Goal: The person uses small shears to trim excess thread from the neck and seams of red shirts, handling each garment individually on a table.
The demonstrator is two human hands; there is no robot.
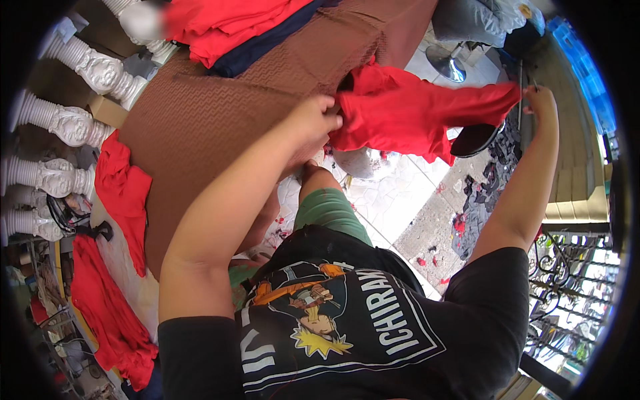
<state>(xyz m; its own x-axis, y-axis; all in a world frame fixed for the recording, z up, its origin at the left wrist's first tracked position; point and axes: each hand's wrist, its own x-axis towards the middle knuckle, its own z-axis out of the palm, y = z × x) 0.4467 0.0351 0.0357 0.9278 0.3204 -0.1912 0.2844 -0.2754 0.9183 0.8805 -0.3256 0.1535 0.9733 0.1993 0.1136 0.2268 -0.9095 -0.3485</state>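
White balusters (63, 123) far left, red cloths (120, 193) draped beside them. Brown bench (200, 107) left of the left hand (313, 120), with red and navy cloths (233, 27) stacked at its far end. Left fingers (330, 120) pinching one end of a red garment (407, 117); right hand (541, 100) closed on the other end, garment stretched between. Tiled floor (400, 200) below, scattered with red scraps and dark cloth (477, 207); steps (567, 153) far right.

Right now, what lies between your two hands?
In the head view, a red garment stretches between the left hand and the right hand, both gripping it.
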